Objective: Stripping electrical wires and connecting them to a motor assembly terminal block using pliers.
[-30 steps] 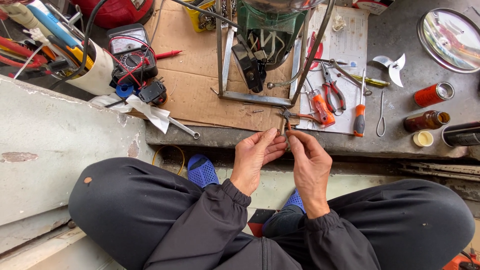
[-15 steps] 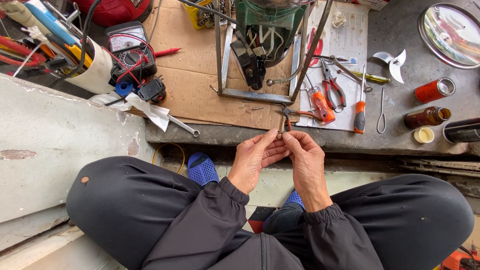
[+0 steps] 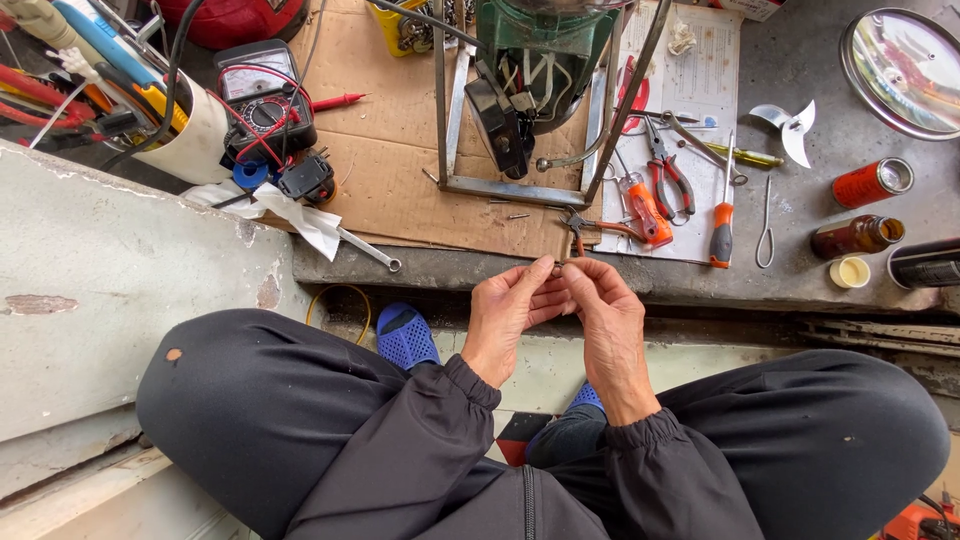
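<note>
Matt brown cardboard sheet [image 3: 400, 150], creased. Bare steel frame [image 3: 520, 190], dull. Glossy orange plastic handle on screwdriver [image 3: 722, 225]. Shiny polished metal lid [image 3: 905, 70]. Brown glass bottle [image 3: 855, 237], glossy. Rough grey concrete ledge [image 3: 120, 290], paint chipped. Matt dark cloth sleeves [image 3: 470, 420]. Blue rubbery sandal [image 3: 405, 335].

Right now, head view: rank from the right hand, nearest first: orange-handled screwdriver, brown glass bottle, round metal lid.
From the right hand:
1. Orange-handled screwdriver, on the paper just up and right.
2. Brown glass bottle, lying farther right.
3. Round metal lid, far top-right corner.
</note>
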